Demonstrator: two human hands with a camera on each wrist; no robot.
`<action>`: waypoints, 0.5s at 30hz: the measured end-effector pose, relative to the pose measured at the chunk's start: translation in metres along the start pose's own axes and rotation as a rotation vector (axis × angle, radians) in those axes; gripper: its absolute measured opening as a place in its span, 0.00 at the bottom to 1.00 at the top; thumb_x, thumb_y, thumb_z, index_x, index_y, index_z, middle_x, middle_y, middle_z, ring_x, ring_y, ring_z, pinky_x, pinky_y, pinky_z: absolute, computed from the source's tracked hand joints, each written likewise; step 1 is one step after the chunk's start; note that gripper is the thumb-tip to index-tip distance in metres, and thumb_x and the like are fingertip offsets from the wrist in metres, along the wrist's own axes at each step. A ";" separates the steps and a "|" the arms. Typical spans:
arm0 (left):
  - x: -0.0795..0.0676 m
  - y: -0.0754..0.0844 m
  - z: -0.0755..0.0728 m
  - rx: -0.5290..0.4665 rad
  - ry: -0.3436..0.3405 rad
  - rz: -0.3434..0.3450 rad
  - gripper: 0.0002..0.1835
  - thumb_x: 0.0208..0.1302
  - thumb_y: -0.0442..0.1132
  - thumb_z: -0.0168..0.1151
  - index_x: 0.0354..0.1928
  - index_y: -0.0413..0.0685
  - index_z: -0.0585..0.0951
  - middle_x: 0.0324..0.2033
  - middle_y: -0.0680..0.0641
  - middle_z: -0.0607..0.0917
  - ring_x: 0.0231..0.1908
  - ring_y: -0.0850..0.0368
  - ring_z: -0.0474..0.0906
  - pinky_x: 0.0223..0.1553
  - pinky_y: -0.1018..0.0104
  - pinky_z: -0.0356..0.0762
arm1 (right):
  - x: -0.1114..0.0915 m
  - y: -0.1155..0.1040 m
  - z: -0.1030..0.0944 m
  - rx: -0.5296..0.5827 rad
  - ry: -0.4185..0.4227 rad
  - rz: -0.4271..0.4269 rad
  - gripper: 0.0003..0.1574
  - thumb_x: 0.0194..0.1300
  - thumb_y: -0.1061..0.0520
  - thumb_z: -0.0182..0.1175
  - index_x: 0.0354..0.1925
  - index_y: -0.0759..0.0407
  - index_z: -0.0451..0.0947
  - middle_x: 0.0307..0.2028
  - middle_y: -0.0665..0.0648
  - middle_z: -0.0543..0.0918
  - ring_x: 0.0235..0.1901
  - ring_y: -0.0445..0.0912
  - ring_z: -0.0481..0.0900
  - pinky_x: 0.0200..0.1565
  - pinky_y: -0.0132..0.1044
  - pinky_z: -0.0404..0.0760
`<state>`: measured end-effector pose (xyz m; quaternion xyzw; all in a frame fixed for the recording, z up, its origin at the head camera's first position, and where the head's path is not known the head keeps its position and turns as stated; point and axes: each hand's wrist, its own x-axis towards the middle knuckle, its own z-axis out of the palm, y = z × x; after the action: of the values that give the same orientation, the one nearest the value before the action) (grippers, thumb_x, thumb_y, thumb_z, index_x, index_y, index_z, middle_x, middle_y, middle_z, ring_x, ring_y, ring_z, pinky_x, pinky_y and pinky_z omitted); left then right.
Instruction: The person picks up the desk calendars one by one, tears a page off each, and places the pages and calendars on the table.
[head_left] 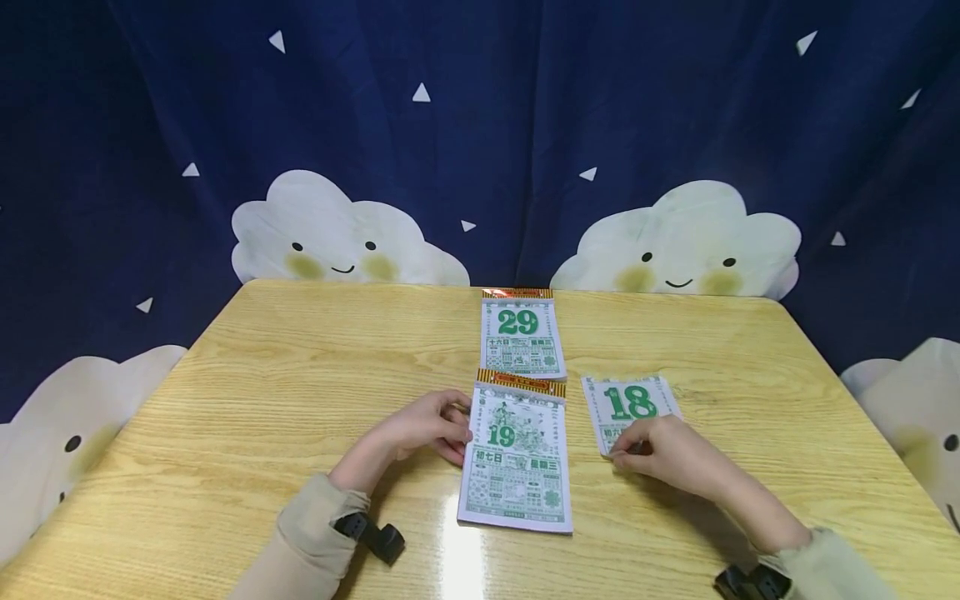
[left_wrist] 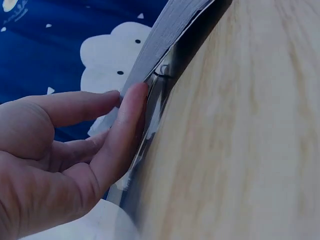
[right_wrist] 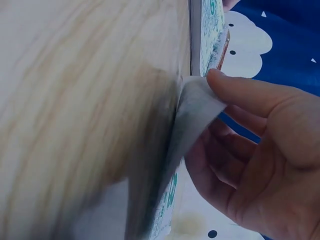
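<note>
A tear-off calendar [head_left: 515,458] showing a green 19 lies on the table near the middle. My left hand [head_left: 431,427] is at its left edge; in the left wrist view, the fingertips [left_wrist: 134,92] touch the side of the page stack [left_wrist: 155,45]. To the right, a loose calendar page [head_left: 630,400] with a large green 18 lies partly under my right hand [head_left: 671,458]. That hand pinches the page's near-left corner between thumb and fingers. In the right wrist view the held corner of the page [right_wrist: 197,100] curls up off the table.
Behind the 19 calendar lies another tear-off calendar [head_left: 521,337] showing 29, its near edge meeting the front one's header. Both are on a light wooden table [head_left: 300,358]. A dark blue curtain [head_left: 480,125] with white clouds and triangles hangs beyond the far edge.
</note>
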<state>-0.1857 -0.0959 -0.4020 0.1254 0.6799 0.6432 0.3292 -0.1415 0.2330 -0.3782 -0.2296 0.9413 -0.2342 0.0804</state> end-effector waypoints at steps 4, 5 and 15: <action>0.001 0.001 0.003 0.010 0.018 0.000 0.22 0.49 0.24 0.53 0.48 0.29 0.62 0.28 0.38 0.75 0.22 0.49 0.78 0.29 0.55 0.76 | -0.001 -0.001 0.001 0.026 -0.033 -0.033 0.03 0.50 0.50 0.60 0.25 0.46 0.79 0.24 0.37 0.76 0.23 0.31 0.69 0.24 0.26 0.68; 0.001 0.002 0.004 0.014 0.022 0.000 0.22 0.49 0.24 0.53 0.49 0.29 0.62 0.28 0.37 0.75 0.22 0.49 0.78 0.29 0.55 0.76 | -0.002 -0.001 0.001 0.029 -0.038 -0.039 0.03 0.50 0.49 0.60 0.25 0.45 0.79 0.24 0.37 0.76 0.22 0.31 0.69 0.24 0.26 0.68; 0.002 0.006 0.007 0.074 0.063 -0.027 0.25 0.49 0.24 0.54 0.50 0.28 0.60 0.28 0.37 0.74 0.21 0.50 0.77 0.28 0.56 0.77 | -0.003 -0.005 0.001 0.104 -0.102 -0.055 0.08 0.47 0.46 0.61 0.26 0.47 0.78 0.23 0.40 0.76 0.22 0.33 0.70 0.23 0.27 0.70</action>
<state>-0.1846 -0.0882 -0.3969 0.1081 0.7150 0.6166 0.3114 -0.1362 0.2302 -0.3762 -0.2626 0.9159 -0.2727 0.1336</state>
